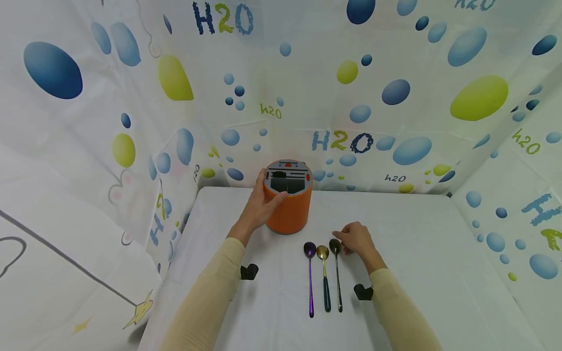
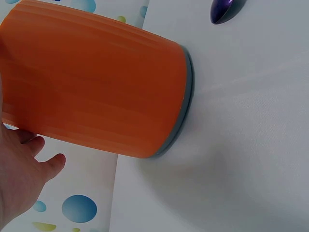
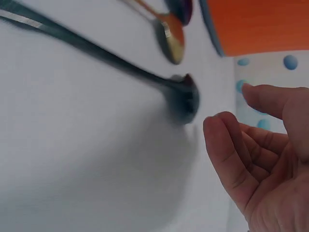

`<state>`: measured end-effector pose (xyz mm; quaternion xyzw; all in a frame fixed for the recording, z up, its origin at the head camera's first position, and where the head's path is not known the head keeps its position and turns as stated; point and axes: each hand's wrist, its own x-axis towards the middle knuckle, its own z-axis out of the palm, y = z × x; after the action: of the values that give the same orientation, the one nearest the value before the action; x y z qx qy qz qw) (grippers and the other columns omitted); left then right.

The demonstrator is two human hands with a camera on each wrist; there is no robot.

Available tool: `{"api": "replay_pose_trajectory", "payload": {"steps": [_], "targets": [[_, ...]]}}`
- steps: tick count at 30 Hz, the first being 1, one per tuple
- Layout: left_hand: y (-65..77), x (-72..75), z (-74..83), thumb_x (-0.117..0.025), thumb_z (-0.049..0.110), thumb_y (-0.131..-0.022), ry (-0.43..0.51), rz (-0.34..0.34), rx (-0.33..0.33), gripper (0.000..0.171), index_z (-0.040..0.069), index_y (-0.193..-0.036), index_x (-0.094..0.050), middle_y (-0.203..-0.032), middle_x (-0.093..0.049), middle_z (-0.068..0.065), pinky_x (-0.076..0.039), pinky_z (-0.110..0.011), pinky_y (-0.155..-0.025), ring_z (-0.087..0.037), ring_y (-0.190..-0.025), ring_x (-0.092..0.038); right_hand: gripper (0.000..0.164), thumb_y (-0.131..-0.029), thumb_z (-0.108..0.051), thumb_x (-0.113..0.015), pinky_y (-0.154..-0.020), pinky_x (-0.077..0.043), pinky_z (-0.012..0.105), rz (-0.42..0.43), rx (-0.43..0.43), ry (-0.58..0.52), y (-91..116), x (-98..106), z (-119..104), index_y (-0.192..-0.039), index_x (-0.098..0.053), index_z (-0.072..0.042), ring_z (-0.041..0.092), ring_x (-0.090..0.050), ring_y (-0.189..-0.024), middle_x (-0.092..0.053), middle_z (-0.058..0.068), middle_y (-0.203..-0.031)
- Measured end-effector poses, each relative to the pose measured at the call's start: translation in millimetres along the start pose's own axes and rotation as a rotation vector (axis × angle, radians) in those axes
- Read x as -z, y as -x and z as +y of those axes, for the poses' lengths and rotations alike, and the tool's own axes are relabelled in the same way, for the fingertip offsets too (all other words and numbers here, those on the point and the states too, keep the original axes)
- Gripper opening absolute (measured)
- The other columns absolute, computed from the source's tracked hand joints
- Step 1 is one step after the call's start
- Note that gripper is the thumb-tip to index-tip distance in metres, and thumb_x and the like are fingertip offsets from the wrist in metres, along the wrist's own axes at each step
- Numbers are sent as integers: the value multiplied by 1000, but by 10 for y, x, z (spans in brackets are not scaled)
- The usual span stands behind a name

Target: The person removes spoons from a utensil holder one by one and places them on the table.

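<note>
In the head view, my left hand (image 1: 262, 204) grips an orange cylindrical utensil holder (image 1: 290, 214) near its top, the thumb at the front of the grey slotted lid. The left wrist view shows the holder's side (image 2: 96, 82) and grey base, with part of my left hand (image 2: 24, 174). Three long-handled spoons lie side by side: a purple spoon (image 1: 310, 278), a gold spoon with a dark handle (image 1: 326, 287) and a dark spoon (image 1: 337, 278). My right hand (image 1: 357, 241) hovers by the dark spoon's bowl; in the right wrist view its thumb and fingers stand apart, holding nothing.
A white cloth (image 1: 395, 219) covers the table. Behind it and at the sides hang white curtains (image 1: 303, 87) with blue and green dots and H2O lettering. The holder stands close to the table's back edge.
</note>
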<state>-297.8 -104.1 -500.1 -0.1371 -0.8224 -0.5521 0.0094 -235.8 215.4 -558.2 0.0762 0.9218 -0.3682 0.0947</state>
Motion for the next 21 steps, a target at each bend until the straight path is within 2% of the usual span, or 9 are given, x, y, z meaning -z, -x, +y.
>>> {"api": "replay_pose_trajectory", "payload": {"steps": [6, 10, 14, 18, 21], "targets": [[6, 4, 13, -66, 63, -95, -6, 1, 17, 102, 38, -167, 2, -175, -15, 1, -16, -61, -129, -26, -162, -17, 39, -100, -37, -69, -55, -54, 31, 104, 156, 11, -16, 155, -275, -109, -72, 1, 18, -67, -58, -76, 19, -90], [1, 0, 0, -65, 65, -95, -18, 3, 23, 103, 38, -167, 3, -176, -14, 0, -17, -61, -129, -27, -162, -17, 41, -100, -38, -69, -73, -59, 42, 192, 251, 19, -3, 232, -478, -118, -72, -1, 27, -73, -86, -77, 17, -104], [-3, -2, -8, -65, 65, -94, -22, 4, 22, 102, 41, -166, 4, -175, -14, 0, -17, -61, -129, -27, -162, -18, 46, -100, -34, -70, -99, -57, 51, 244, 374, -48, 29, 269, -679, -132, -66, -1, 36, -68, -115, -71, 18, -127], [1, 1, -8, -64, 66, -94, -23, -1, 24, 102, 42, -166, 4, -175, -15, 1, -18, -62, -128, -27, -161, -18, 50, -100, -27, -72, -110, -51, 52, 290, 486, -120, 67, 279, -856, -139, -60, 2, 40, -62, -127, -64, 21, -139], [3, 7, -9, -64, 67, -94, -24, 2, 24, 102, 42, -166, 4, -175, -15, 1, -17, -63, -128, -28, -161, -18, 52, -100, -27, -72, -113, -49, 50, 301, 515, -155, 96, 281, -980, -141, -59, 2, 39, -60, -131, -63, 20, -142]]}}
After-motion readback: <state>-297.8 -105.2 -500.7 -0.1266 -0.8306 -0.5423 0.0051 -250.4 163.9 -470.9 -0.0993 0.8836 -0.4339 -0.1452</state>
